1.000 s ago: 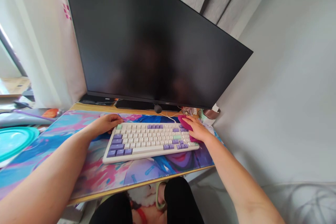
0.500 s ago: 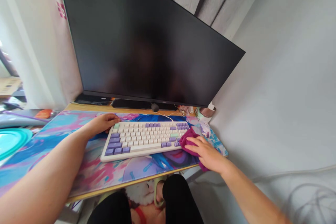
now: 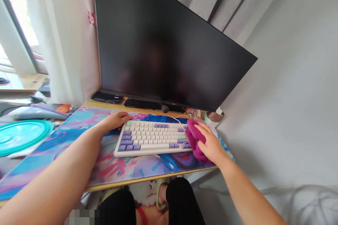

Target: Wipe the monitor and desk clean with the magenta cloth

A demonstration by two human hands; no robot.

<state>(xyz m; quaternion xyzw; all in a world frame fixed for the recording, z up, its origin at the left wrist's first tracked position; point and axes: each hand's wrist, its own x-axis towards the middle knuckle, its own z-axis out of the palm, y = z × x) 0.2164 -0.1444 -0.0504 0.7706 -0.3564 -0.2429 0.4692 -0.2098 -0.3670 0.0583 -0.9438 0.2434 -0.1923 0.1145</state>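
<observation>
A white keyboard [image 3: 155, 137] with purple and mint keys lies on a colourful desk mat [image 3: 108, 168]. My left hand [image 3: 116, 120] is at its upper left corner, fingers closed around the edge; the fingertips are partly hidden. At the keyboard's right end, my right hand [image 3: 212, 144] presses a magenta cloth [image 3: 194, 139] against the keys, its fingers bent over the fabric. The cloth covers the number-pad side and hangs over onto the mat.
A large dark monitor [image 3: 169, 49] stands behind the keyboard, with a small round dark object [image 3: 164, 108] under it. Left of the mat lies a teal lid [image 3: 26, 135]. A brown container [image 3: 215, 116] stands near the wall at the back right.
My right hand has moved the cloth from the keyboard's upper right down to its lower right corner, then slightly back up. My left hand stays at the upper left corner. The view has shifted.
</observation>
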